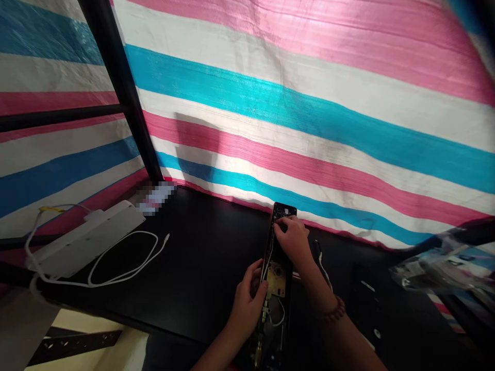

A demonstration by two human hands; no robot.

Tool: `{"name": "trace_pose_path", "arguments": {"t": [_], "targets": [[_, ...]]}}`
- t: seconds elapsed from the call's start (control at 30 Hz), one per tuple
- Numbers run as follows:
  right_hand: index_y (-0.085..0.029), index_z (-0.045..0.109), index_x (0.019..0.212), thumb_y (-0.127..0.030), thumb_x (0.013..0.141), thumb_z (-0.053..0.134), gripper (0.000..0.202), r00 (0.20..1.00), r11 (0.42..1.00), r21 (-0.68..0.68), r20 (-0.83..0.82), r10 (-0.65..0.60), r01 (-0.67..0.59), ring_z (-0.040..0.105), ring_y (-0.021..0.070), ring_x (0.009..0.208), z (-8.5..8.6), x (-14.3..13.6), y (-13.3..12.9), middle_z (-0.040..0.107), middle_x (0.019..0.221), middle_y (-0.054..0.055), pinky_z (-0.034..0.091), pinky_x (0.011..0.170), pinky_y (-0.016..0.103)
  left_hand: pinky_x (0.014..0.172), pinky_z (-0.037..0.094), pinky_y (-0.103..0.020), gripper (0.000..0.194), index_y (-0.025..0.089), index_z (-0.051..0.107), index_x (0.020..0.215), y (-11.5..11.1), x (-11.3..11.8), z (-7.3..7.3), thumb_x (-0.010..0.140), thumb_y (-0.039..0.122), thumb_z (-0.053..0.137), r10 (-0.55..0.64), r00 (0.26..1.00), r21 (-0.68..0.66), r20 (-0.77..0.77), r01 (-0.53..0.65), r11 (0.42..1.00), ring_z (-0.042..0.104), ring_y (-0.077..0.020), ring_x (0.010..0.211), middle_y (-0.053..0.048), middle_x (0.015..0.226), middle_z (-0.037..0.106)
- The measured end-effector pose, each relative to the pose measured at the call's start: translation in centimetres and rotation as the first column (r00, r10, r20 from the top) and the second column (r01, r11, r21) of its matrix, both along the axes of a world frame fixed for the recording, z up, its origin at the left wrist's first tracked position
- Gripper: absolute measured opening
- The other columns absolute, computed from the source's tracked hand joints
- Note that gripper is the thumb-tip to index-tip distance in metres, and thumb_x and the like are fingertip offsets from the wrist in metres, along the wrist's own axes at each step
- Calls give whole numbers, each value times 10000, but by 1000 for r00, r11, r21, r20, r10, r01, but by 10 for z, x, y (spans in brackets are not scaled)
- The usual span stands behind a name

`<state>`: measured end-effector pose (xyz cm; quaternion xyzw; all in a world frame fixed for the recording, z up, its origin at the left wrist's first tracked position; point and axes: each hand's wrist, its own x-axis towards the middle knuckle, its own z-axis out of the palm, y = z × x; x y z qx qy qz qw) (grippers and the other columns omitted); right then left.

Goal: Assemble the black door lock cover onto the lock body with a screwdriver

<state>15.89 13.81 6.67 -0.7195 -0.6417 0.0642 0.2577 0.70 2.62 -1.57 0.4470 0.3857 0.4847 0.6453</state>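
A long, narrow black housing (283, 211) that looks like an opened door-lock panel lies lengthwise before me on the black table. Inside it are a brass-coloured plate (277, 280), small parts near the far end and a thin white wire (270, 248) running along its length. My left hand (251, 294) is closed around the housing's left edge, thumb over the near side. My right hand (293, 236) is over the far end, fingertips pinched together by the wire's upper part. Whatever they pinch is too small and dark to make out.
A white power strip (93, 239) with a looping white cable (149, 265) lies on the table (185, 288) at left. Dark flat parts (365, 304) and a clear plastic bag (436, 268) are at right. Striped sheeting (278, 139) hangs behind; a black frame post (124, 98) stands at left.
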Motion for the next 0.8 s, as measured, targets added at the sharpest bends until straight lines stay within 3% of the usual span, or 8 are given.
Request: {"name": "trace_pose_path", "arguments": {"t": [0.17,0.33,0.47,0.8], "targets": [[-196,759,931,-248,911,508,257,998,1000,-16,-54,18,-19,618,278,972,1,4,6,660,1004,97,430,845,411,1028,521,-415,441,253,517,1388,0,0,-2,957,326,576,1,1000,10,20,-1,1000,663,-252,1191,-104,1334,661],[-199,778,897,-127,851,519,273,977,979,-43,-88,193,-198,645,204,894,8,21,4,660,1009,73,481,841,336,1012,532,-419,433,252,530,1375,-1,0,0,950,323,581,12,1000,1,22,-12,1000,677,-255,1167,-106,1316,673],[-196,762,960,-169,822,606,209,952,949,-76,-44,304,-306,638,218,928,12,25,0,650,1002,72,487,864,350,1032,519,-419,430,251,531,1370,0,0,0,948,312,585,12,999,7,30,-12,1000,665,-255,1189,-100,1315,675],[-209,742,868,-154,868,584,167,962,961,66,-35,272,-270,674,212,860,14,14,-1,728,916,52,472,813,317,1021,523,-417,449,245,501,1396,-1,0,0,963,337,573,-16,1000,-20,13,16,1000,653,-263,1201,-111,1338,653]]}}
